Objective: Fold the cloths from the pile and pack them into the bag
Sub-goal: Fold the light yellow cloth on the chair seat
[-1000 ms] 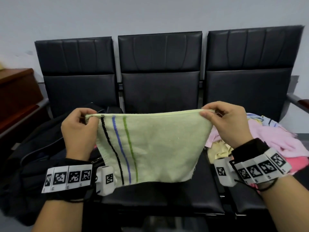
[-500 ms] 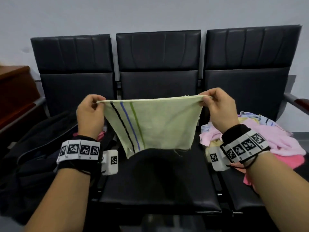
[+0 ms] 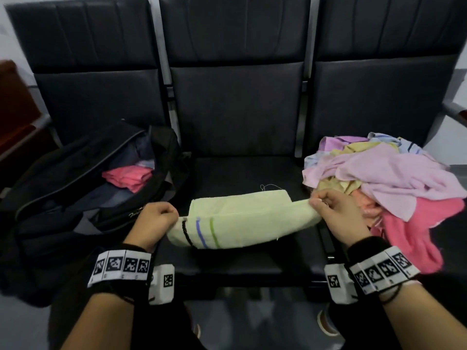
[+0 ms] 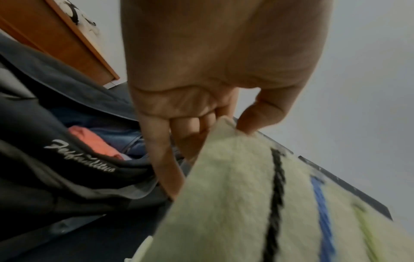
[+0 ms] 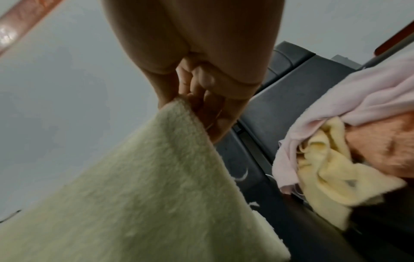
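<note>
While the pale green towel [image 3: 240,223] lies half-folded across the middle seat [image 3: 227,170], long axis left to right, the left hand [image 3: 154,223] and right hand [image 3: 338,213] pinch its near corners; the open black bag [image 3: 83,188] sits nearer the left.

The black three-seat bench [image 3: 242,173] carries all items. Left seat: open black bag [image 3: 63,198]. Middle seat: pale green cloth [image 3: 240,218]. Right seat: cloth pile [image 3: 391,173].

I see my right hand [image 5: 201,74] pinching a corner of the green cloth [image 5: 145,195]. Right of this cloth, a pile [image 5: 336,159] of pink and yellow cloths lies on the seat [image 5: 280,109].
</note>
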Tool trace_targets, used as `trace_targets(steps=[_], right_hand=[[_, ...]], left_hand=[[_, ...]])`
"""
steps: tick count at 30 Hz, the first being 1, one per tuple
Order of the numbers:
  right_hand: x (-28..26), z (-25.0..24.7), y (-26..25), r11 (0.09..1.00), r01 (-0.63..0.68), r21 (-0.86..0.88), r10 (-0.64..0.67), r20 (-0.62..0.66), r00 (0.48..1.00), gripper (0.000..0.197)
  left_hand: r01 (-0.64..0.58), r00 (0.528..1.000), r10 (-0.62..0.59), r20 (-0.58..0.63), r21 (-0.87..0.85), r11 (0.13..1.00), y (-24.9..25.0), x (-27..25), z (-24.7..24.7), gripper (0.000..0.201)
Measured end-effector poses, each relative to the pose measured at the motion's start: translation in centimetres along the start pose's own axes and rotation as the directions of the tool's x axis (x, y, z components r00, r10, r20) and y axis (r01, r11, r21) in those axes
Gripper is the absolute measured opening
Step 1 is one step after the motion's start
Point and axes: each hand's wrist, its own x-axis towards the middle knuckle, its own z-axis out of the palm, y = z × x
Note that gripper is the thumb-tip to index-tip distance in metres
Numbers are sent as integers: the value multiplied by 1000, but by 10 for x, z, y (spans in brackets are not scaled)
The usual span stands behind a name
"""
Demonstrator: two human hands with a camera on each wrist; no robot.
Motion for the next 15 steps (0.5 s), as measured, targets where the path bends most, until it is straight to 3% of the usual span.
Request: trace_targets(steps=[5,9,15], right_hand=[[-11,1,19,993,-72,95,70,20,997,23],[0,11,31,978,-146,152,155,-49,987,18],[29,25,46,981,-187,51,190,-49,981,23]], left_hand=[[135,984,-136,113,15,991,-15,-11,7,25],[146,989,-146,17,-25,989,-13,-1,20,17],[117,990,-118,-82,-21,993,-16,26,40,20]])
